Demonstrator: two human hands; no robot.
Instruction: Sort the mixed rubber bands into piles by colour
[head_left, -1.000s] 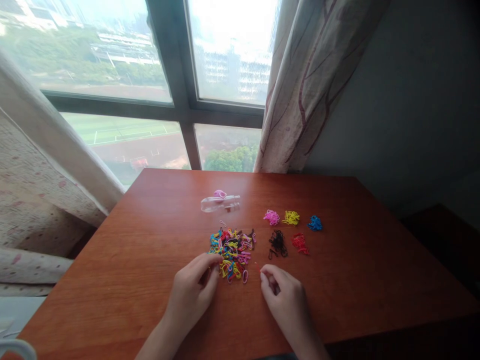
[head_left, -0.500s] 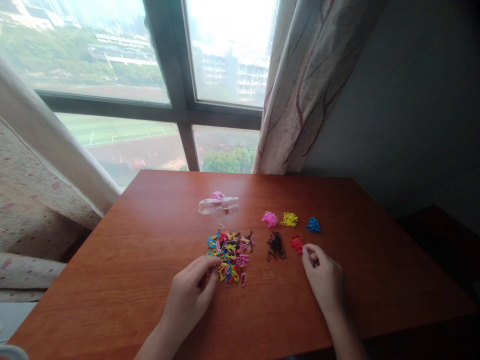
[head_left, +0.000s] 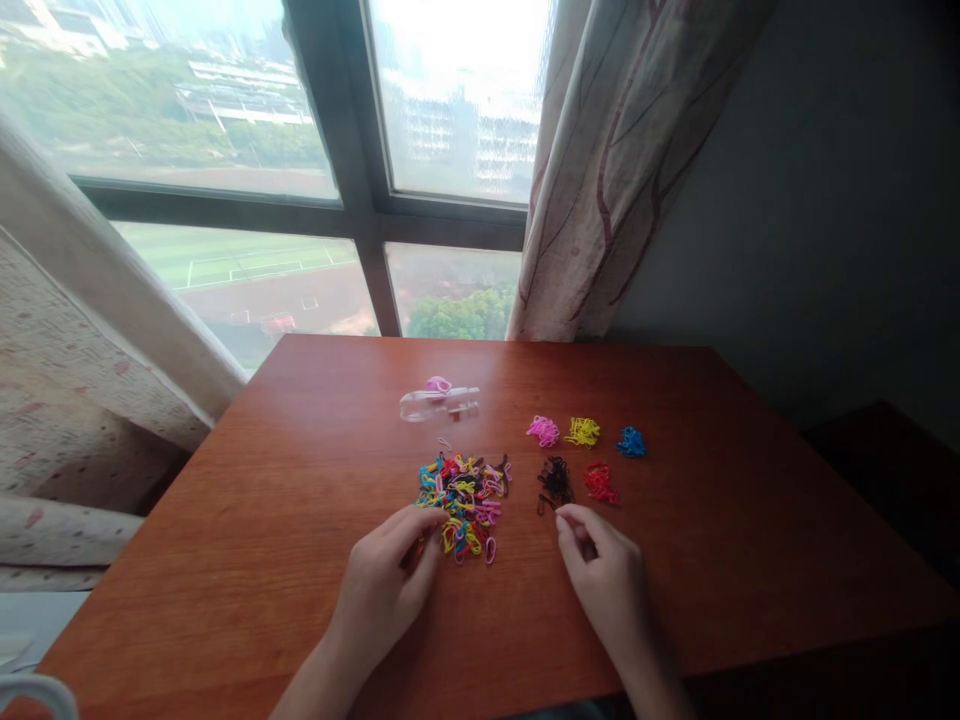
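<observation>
A mixed pile of small coloured loops (head_left: 469,490), pin-like in outline, lies on the table in pink, yellow, blue, red and black. At its lower left edge is my left hand (head_left: 390,570), thumb and forefinger pinched together; whatever is between them is hidden. My right hand (head_left: 604,570) hovers just below the small heap of black loops (head_left: 556,480), its fingertips closed with nothing visible in them. Beside that heap lies a small heap of red loops (head_left: 600,482). Farther back are heaps of pink loops (head_left: 544,431), yellow loops (head_left: 583,431) and blue loops (head_left: 631,442).
A clear bottle-shaped item (head_left: 427,405) with a pink piece (head_left: 438,384) lies behind the mixed pile. The brown wooden table (head_left: 262,500) meets a window (head_left: 450,290) and curtains (head_left: 577,200). A pale curved rim (head_left: 37,690) shows at the lower left corner.
My right hand has moved left, away from the red heap to below the black one. My left hand stays at the mixed pile. The view has shifted slightly.
</observation>
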